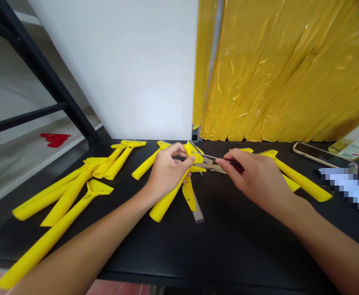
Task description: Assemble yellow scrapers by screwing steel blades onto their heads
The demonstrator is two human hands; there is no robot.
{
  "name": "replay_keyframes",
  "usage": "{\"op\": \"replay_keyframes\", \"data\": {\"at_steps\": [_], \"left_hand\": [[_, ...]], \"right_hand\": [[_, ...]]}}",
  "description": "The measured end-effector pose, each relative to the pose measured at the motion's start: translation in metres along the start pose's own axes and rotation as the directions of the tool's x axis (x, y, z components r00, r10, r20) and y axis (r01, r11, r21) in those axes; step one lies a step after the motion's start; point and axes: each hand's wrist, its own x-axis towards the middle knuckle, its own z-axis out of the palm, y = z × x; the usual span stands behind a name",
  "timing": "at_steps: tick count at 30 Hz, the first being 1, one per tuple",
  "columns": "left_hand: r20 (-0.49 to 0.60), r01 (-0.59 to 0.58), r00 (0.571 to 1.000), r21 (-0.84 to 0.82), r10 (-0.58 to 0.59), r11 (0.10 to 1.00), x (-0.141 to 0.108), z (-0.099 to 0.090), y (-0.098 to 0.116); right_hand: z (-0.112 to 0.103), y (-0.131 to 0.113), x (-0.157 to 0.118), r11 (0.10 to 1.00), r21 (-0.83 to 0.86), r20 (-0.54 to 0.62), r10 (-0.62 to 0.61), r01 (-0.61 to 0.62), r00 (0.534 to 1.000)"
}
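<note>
My left hand (170,168) is closed around the head end of a yellow scraper (167,200), whose handle slants down toward me. In my right hand (253,168) is a screwdriver with a dark red handle (235,165). Its thin metal shaft (206,155) reaches left, and the tip meets the scraper's head near a screw hole. Beneath the hands lie a loose yellow plate (189,194) with holes and a flat grey blade strip (199,211). More grey metal strips (211,166) lie between the two hands, partly hidden.
Several yellow scrapers (62,221) lie on the black table (228,246) at the left, others (305,180) at the right. A phone (323,155) rests at the back right. Behind stand a white panel (136,73) and yellow plastic wrapping (283,73). A red object (56,140) sits on the left shelf.
</note>
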Motion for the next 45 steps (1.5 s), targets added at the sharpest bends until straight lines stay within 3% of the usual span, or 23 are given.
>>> {"op": "replay_keyframes", "data": {"at_steps": [4,10,16,20,22,25,27,29,34,41,45], "left_hand": [[-0.03,-0.023,0.999,0.086,0.025,0.996,-0.001,0.0,0.0],[-0.021,-0.078,0.996,0.185,0.083,0.98,-0.004,-0.001,-0.002],[-0.012,-0.193,0.978,0.332,0.209,0.923,-0.005,-0.002,0.0],[-0.035,-0.215,0.97,0.346,0.242,0.913,-0.004,-0.001,0.0],[-0.048,-0.219,0.967,0.354,0.251,0.909,-0.004,-0.001,0.0],[-0.044,-0.261,0.952,0.395,0.302,0.881,-0.004,-0.002,0.001],[-0.032,-0.313,0.93,0.457,0.367,0.833,-0.004,-0.002,0.002],[-0.018,-0.369,0.894,0.537,0.448,0.759,-0.005,-0.002,0.002],[0.009,-0.452,0.82,0.625,0.573,0.637,-0.005,-0.005,0.004],[0.007,-0.462,0.805,0.634,0.593,0.62,-0.006,-0.005,0.004],[0.012,-0.462,0.805,0.64,0.593,0.614,-0.006,-0.004,0.001]], "right_hand": [[0.0,0.0,0.0,0.999,0.034,0.041,-0.003,0.002,0.999],[-0.002,-0.002,0.001,0.976,0.148,0.071,0.152,-0.161,0.986],[-0.001,-0.003,0.002,0.988,0.077,0.114,0.127,-0.136,0.985],[-0.001,-0.003,0.003,0.95,0.241,0.147,0.167,-0.199,0.975],[0.0,-0.002,0.004,0.937,0.297,0.154,0.145,-0.186,0.977],[0.001,0.002,0.006,0.961,0.244,0.205,0.079,-0.129,0.976],[0.004,0.004,0.008,0.971,0.217,0.286,0.037,-0.102,0.958],[0.009,0.004,0.007,0.951,0.293,0.329,-0.004,-0.098,0.944],[0.022,0.004,-0.001,0.81,0.553,0.256,0.057,-0.195,0.965],[0.019,0.006,-0.006,0.801,0.576,0.275,-0.005,-0.161,0.961],[0.023,0.006,-0.009,0.764,0.603,0.232,0.105,-0.227,0.967]]}}
